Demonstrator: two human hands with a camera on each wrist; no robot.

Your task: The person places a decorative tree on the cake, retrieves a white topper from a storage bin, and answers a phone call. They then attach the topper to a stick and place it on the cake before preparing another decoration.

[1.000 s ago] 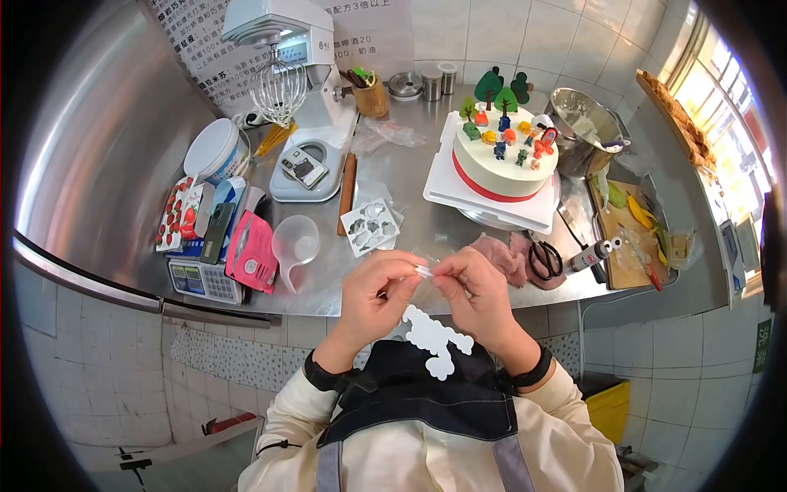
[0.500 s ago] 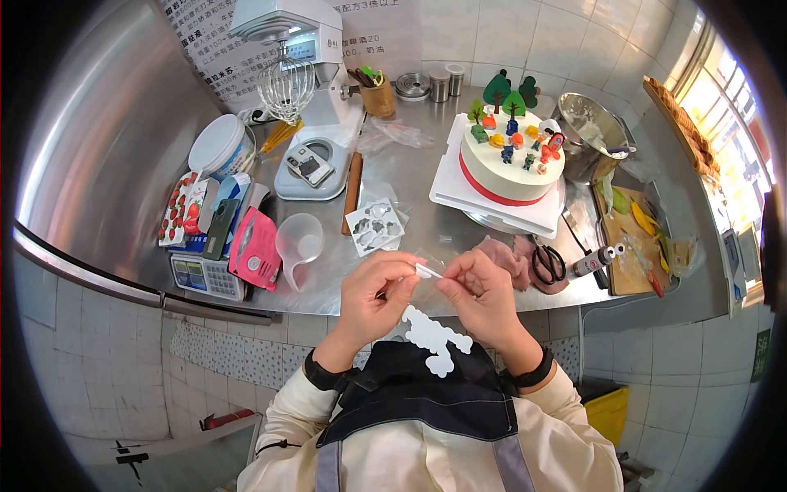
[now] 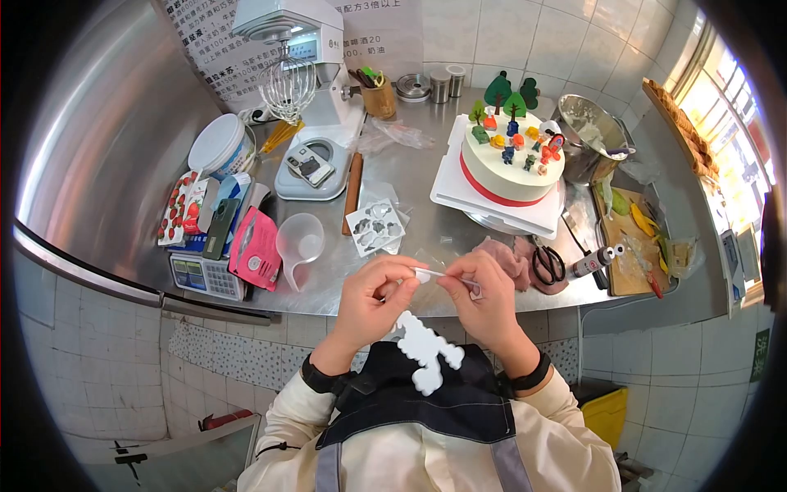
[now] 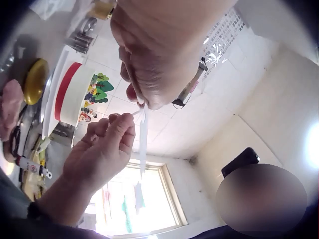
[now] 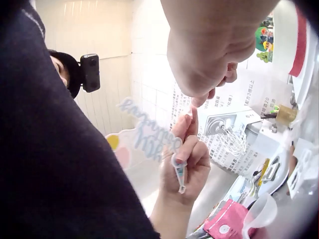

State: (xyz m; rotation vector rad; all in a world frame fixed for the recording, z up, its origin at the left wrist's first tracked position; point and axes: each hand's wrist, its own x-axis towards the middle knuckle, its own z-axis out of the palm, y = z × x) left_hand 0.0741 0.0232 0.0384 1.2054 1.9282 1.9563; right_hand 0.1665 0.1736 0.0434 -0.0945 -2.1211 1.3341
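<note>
The left hand pinches the top of a white scalloped cutout, which hangs over the dark apron. Facing it, the right hand pinches a thin pale strip or stick that spans the small gap between the fingertips. The right wrist view shows the cutout's other side, with pale blue lettering and balloon shapes. Seen edge-on in the left wrist view, the cutout hangs below the left fingers. How the strip meets the cutout cannot be told.
A white cake with a red band, small figures and trees stands beyond the right hand. Scissors lie on a pink cloth. Shaped sheets, a clear jug and a scale are at left.
The cutout has swung slightly left and toward the body. The fingertips stand a little farther apart than at first, and more of the strip shows between them.
</note>
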